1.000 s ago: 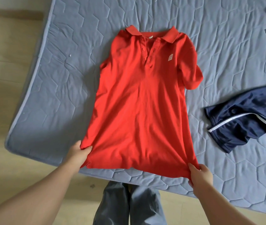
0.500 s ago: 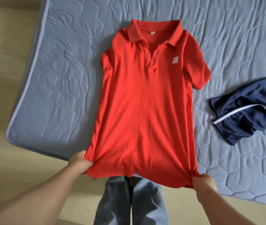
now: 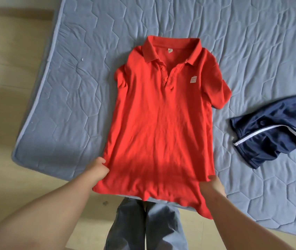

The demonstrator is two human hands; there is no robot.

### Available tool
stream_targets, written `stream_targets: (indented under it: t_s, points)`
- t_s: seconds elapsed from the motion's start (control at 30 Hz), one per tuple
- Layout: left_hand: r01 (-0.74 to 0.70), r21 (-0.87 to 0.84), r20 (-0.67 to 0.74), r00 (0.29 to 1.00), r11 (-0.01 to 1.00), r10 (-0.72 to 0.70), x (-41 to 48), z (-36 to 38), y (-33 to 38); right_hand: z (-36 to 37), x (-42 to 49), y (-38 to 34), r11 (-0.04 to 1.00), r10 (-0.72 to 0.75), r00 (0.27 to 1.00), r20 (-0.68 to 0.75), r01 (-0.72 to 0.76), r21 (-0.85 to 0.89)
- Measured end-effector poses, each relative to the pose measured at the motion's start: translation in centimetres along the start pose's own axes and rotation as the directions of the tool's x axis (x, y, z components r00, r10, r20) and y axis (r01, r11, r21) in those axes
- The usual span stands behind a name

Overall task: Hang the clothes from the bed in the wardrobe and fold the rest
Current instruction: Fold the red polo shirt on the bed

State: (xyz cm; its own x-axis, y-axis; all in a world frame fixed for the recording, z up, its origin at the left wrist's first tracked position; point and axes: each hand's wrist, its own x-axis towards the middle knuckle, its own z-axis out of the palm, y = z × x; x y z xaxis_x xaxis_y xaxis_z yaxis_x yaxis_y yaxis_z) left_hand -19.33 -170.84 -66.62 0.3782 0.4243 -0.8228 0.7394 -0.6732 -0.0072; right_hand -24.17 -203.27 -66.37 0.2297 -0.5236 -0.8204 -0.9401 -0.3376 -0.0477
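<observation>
Item: red polo shirt (image 3: 161, 123), short-sleeved, laid front up on a blue quilted mattress (image 3: 71, 105), collar at the far end, hem hanging over the near edge (small white logo on the chest). Left hand (image 3: 98, 168) grips the lower left side seam. Right hand (image 3: 215, 186) pinches the lower right corner, its fingers partly hidden by fabric. Also present: navy garment (image 3: 273, 130) with white stripe, lying crumpled to the right, apart from the shirt; grey trousers (image 3: 143, 228); wooden floor (image 3: 8, 87).

Blue quilted mattress (image 3: 82, 112) on wooden floor (image 3: 8, 87), red polo shirt (image 3: 159, 123) flat, navy shorts (image 3: 273, 130) crumpled at right.
</observation>
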Motion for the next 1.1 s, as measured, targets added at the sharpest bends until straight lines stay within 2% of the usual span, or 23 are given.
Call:
stream_targets:
  t_s: [0.27, 0.37, 0.43, 0.5, 0.53, 0.6, 0.7, 0.77, 1.0, 1.1]
  points:
    - [-0.127, -0.334, -0.019, 0.992, 0.934, 0.129, 1.3, -3.6, 7.5, -0.3, -0.6, -9.4, 0.972, -0.197, 0.98, 0.018, 0.192, 0.136]
    - [-0.167, -0.377, -0.076, 0.986, 0.911, 0.149, 3.3, -4.4, 9.7, 1.2, -0.5, -12.2, 0.959, -0.228, 0.973, 0.037, 0.218, 0.18]
    - [-0.174, -0.481, -0.137, 0.983, 0.86, 0.122, 5.5, -4.8, 11.0, 2.7, -0.2, -14.2, 0.961, -0.227, 0.973, 0.051, 0.215, 0.171]
    - [-0.126, -0.646, -0.153, 0.988, 0.753, 0.034, 7.2, -5.7, 12.5, 4.0, -0.1, -16.1, 0.969, -0.228, 0.972, 0.063, 0.22, 0.113]
    - [-0.096, -0.676, -0.149, 0.989, 0.731, -0.008, 8.4, -6.1, 13.2, 4.8, 0.2, -17.2, 0.97, -0.233, 0.97, 0.063, 0.227, 0.091]
    - [-0.016, -0.663, -0.085, 0.995, 0.748, -0.054, 10.3, -7.1, 14.3, 6.2, 0.5, -19.2, 0.966, -0.25, 0.967, 0.052, 0.245, 0.087]
    - [0.026, -0.585, 0.145, 0.987, 0.81, 0.073, 11.9, -8.7, 16.2, 7.8, 1.3, -21.6, 0.951, -0.26, 0.965, 0.012, 0.255, 0.174]
    - [0.012, -0.587, 0.205, 0.97, 0.81, 0.134, 13.2, -9.7, 17.5, 8.6, 1.9, -22.8, 0.944, -0.251, 0.968, -0.019, 0.249, 0.219]
    - [0.121, -0.832, 0.332, 0.891, 0.542, 0.31, 14.1, -11.6, 22.6, 10.4, 3.4, -24.3, 0.955, -0.204, 0.977, -0.057, 0.212, 0.208]
    - [0.059, -0.929, 0.172, 0.943, 0.364, 0.286, 14.5, -11.9, 22.7, 10.6, 3.4, -24.1, 0.96, -0.205, 0.977, -0.061, 0.213, 0.183]
